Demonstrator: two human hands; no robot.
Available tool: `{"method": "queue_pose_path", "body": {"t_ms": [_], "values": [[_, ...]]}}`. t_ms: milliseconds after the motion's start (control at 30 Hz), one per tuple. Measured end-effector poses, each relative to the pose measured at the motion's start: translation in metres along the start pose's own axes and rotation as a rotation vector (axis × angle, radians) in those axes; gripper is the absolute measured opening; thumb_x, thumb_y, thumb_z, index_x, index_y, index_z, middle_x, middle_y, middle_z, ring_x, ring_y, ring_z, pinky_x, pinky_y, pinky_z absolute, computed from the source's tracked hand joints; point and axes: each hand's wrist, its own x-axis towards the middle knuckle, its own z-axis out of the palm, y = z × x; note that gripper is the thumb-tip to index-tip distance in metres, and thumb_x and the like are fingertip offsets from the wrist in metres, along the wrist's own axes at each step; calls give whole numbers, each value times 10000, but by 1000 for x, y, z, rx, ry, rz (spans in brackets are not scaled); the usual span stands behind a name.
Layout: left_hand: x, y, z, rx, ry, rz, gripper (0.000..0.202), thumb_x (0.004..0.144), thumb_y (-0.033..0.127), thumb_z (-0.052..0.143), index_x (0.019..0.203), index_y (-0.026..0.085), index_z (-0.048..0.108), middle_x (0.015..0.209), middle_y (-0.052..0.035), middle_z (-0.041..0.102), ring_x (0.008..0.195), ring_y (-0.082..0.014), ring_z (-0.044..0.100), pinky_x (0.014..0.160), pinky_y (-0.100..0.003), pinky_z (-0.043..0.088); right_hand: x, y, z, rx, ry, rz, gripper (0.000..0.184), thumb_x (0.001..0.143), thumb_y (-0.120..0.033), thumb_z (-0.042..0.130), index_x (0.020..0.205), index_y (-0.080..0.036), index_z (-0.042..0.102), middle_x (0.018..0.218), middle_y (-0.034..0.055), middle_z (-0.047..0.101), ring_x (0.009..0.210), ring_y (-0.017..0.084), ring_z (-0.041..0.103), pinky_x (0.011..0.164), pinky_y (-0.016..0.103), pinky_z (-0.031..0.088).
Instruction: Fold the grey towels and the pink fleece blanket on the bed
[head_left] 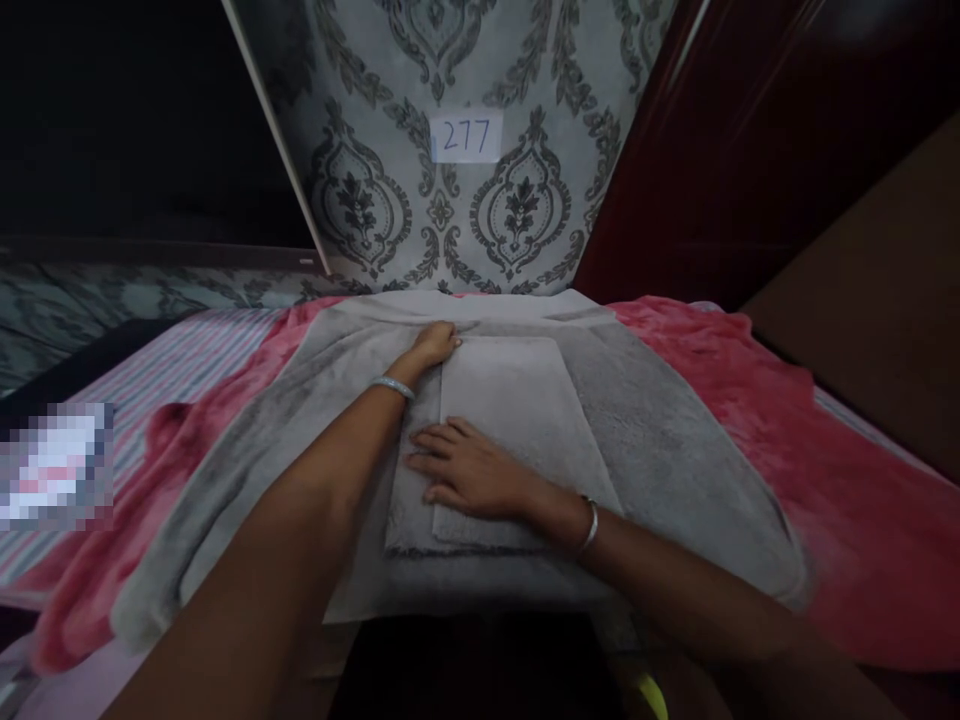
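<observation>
A folded grey plush cloth (525,400) lies in layers on a wider grey plush blanket (652,450) spread over the surface. My left hand (437,343), with a bracelet at the wrist, is at the far left corner of the folded cloth. Its fingers are curled closed on the edge there, and the fingertips are partly hidden. Nearer to me, my right hand (480,470) rests flat across the left part of the folded cloth, palm down with fingers spread. A silver bangle circles that wrist.
Beneath the grey blanket, a pink plush blanket (720,370) sticks out on both sides. A striped sheet (202,350) shows at left. Behind stand a patterned wall (442,210) with a paper marked 277 (466,136), a dark screen (142,130) and a dark red panel (720,150).
</observation>
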Motion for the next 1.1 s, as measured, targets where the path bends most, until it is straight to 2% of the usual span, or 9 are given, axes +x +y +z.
{"method": "queue_pose_path", "body": {"t_ms": [133,300,433,667,800,867,967,1033,1100], "values": [[1,-8,12,-18,38,23,229,892,213,543,1029,124,702,1099,-130,702,1039,-225,603,977,-340,450,-3,-2,3,23,-44,34,581,1028,-554,443,1503,-224,493,1582,113,452,1472,236,330,1242,496,142],[7,-21,20,-59,21,25,213,888,230,530,973,135,701,941,-64,698,908,-199,616,872,-312,477,-4,0,2,66,-88,42,643,1017,-580,449,1552,-223,424,1645,117,354,1546,243,213,1266,496,65],[8,-24,21,-71,23,13,185,883,241,544,928,155,702,879,-38,696,860,-191,619,829,-301,477,-2,1,4,107,-98,50,646,1016,-582,451,1559,-236,410,1658,112,329,1555,248,194,1270,502,45],[-4,-8,12,-32,78,-43,183,904,223,551,975,161,707,1031,-103,728,1000,-231,647,915,-330,485,-1,-3,1,92,-66,40,623,1014,-578,462,1538,-241,442,1634,110,378,1541,237,233,1265,503,83],[-21,5,-5,-11,154,-50,306,912,191,500,1147,146,690,1206,-135,698,1166,-246,618,1038,-355,461,-1,5,1,111,36,26,521,1024,-483,502,1455,-194,548,1565,120,481,1477,212,367,1234,422,233],[-35,13,-11,2,192,-27,374,929,193,459,1238,142,663,1313,-146,657,1273,-247,568,1116,-360,409,-1,21,-5,122,144,135,392,1038,-359,480,1353,-186,639,1456,114,597,1367,195,506,1169,379,349],[-57,28,-8,31,149,82,437,942,252,475,1345,156,611,1441,-136,594,1369,-236,509,1175,-348,354,-3,57,-25,59,313,464,382,1033,-230,391,1271,-177,685,1317,114,691,1241,198,606,1103,381,426],[-69,38,0,89,63,148,507,956,330,480,1427,151,541,1532,-150,511,1437,-257,444,1205,-397,321,-5,83,-37,-60,362,684,427,1031,-252,390,1382,-157,613,1440,144,606,1360,234,515,1155,437,371],[-78,45,10,167,-13,154,593,978,426,450,1498,142,458,1608,-181,398,1507,-298,340,1229,-486,268,-9,104,-41,-166,297,833,512,1034,-345,418,1514,-177,482,1604,144,421,1496,292,338,1204,535,274]]}}
